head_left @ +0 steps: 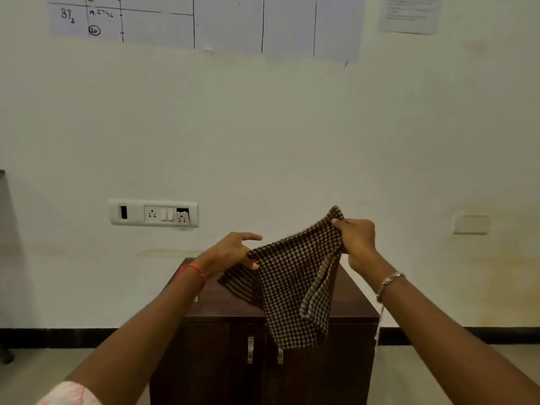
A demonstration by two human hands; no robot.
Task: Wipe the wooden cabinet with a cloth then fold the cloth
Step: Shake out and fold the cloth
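A brown-and-beige checked cloth (pixel 292 285) hangs in the air above the dark wooden cabinet (pixel 222 305). My left hand (pixel 230 252) pinches the cloth's left edge between thumb and fingers, with the index finger stretched out. My right hand (pixel 358 239) grips the upper right corner, held higher than the left. The cloth droops in a loose fold between both hands, and its lower end dangles in front of the cabinet doors near the two metal handles (pixel 250 349).
The cabinet stands against a pale wall, with a white socket and switch panel (pixel 154 213) to the upper left. A paper chart (pixel 204 21) hangs high on the wall. A dark skirting strip runs along the floor on both sides.
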